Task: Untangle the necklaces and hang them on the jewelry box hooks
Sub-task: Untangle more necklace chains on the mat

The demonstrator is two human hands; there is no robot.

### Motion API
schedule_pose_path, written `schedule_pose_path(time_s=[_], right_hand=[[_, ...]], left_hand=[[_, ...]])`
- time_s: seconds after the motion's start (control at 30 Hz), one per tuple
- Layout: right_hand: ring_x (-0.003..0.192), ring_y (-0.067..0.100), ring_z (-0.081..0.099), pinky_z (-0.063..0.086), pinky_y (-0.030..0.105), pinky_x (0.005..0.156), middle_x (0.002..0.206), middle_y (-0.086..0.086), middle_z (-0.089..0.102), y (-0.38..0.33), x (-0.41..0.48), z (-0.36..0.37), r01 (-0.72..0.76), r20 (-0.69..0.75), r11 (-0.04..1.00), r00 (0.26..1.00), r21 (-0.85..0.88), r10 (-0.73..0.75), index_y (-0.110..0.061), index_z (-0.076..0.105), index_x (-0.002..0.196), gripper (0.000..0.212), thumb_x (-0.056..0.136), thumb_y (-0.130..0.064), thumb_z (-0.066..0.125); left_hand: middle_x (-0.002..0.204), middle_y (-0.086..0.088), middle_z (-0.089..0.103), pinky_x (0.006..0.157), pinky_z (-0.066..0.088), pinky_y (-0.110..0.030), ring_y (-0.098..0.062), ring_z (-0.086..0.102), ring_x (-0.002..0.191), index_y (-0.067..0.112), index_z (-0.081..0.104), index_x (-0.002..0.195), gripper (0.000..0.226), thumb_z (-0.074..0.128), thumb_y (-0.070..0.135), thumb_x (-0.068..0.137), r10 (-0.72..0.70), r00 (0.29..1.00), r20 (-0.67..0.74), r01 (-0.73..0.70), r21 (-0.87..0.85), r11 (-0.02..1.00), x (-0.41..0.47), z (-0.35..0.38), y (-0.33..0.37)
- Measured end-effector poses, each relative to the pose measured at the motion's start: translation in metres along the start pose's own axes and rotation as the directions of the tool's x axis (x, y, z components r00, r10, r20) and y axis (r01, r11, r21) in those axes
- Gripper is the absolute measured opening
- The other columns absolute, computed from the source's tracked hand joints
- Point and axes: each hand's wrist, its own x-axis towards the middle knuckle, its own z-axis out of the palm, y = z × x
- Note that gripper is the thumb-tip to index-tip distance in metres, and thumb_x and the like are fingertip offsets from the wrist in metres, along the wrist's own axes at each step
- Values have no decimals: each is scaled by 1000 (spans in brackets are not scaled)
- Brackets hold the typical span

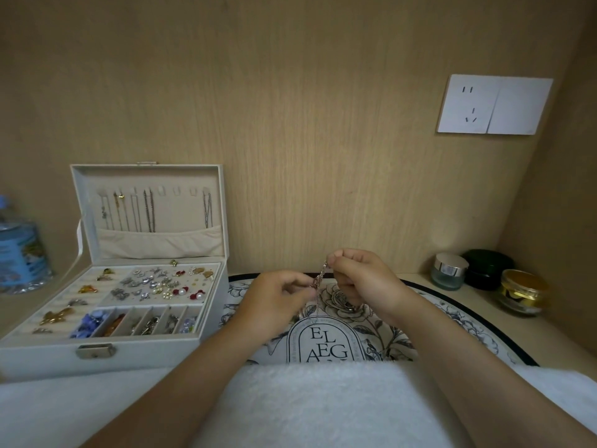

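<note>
A thin rose-gold necklace [320, 277] hangs between my two hands above a floral oval tray [452, 310]. My right hand [358, 276] pinches its upper end, and my left hand [277, 297] pinches the chain lower down. More chain lies bunched on the tray under my right hand. The white jewelry box [135, 347] stands open at the left. Its raised lid [148, 208] has a row of hooks; several necklaces hang there, and a few hooks toward the right are bare.
The box's lower tray holds several earrings, brooches and beads. A blue water bottle [19, 250] stands at the far left. Three small jars [484, 276] sit at the back right. A white towel [307, 405] covers the near edge. A wall socket [494, 105] is up right.
</note>
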Motion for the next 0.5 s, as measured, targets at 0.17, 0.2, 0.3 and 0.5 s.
schedule_pose_path(time_s=[0.17,0.2,0.3,0.5], right_hand=[[45,11,22,17,23,44,53,-7,33,2,1,-4,12,-22,1000,1000,4,-12,-15,56,83,18,101,-18,53],[45,12,22,17,24,45,52,-7,33,3,1,-4,20,-20,1000,1000,-8,-21,-15,57,84,18,101,-19,53],[44,12,23,18,26,45,51,-7,35,5,1,-2,51,-11,998,999,-49,-51,-16,60,84,20,102,-21,53],[43,9,26,20,22,42,55,-3,39,3,0,0,56,58,998,997,-23,-55,-17,53,83,24,106,-19,45]], left_hand=[[85,10,77,78,55,-36,-8,68,77,23,78,92,9,71,19,89,-57,997,-44,49,-169,984,-1,-9,10],[85,8,77,80,55,-48,-20,68,77,22,78,91,10,69,18,89,-77,996,-42,68,-180,981,-2,-10,12],[77,2,75,75,56,-52,-36,69,74,18,73,84,17,59,12,92,-57,996,-68,52,-83,995,-3,-8,14],[58,4,45,44,34,-25,-11,39,45,15,60,89,21,40,12,97,-70,996,-57,66,-59,996,-1,-6,15]])
